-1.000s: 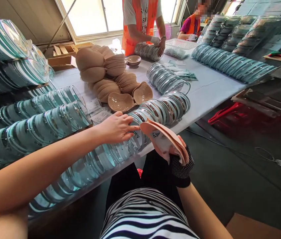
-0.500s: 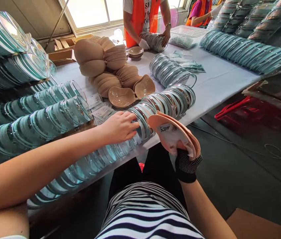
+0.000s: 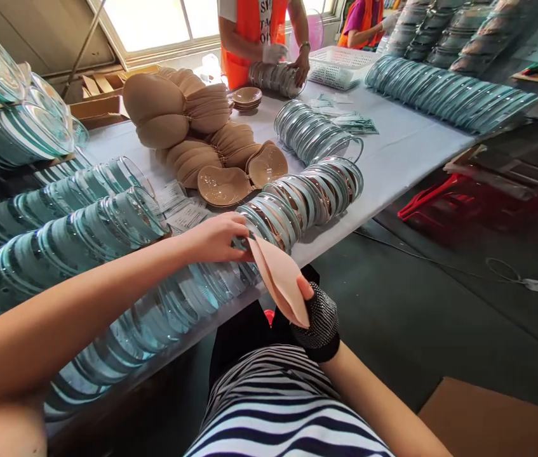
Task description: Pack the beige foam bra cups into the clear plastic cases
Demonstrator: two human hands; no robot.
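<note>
My right hand [image 3: 319, 317], in a black dotted fingerless glove, is closed round the lower end of a folded beige stick-on bra [image 3: 281, 276]. Bare and curled, my left hand [image 3: 225, 238] meets the bra's upper tip. Its fingertips are partly hidden, and I cannot tell what they pinch. Just beyond stands a row of clear round plastic cases with beige bras inside [image 3: 307, 200]. More clear cases [image 3: 154, 336] lie in a row under my left forearm. Open stick-on bras [image 3: 223, 184] are heaped behind, beside printed cards [image 3: 185, 212].
Stacked clear cases [image 3: 59, 254] crowd the left side. Across the white table [image 3: 406, 152], a person in an orange vest [image 3: 235, 54] handles a row of cases. A white basket [image 3: 340, 66] and another long case row [image 3: 450, 95] stand at the back right. A red stool [image 3: 435, 197] is below.
My right hand has brought the stick-on bra left and down, turning it until its tip meets my left hand. My left hand has shifted slightly left. The view has turned a little right.
</note>
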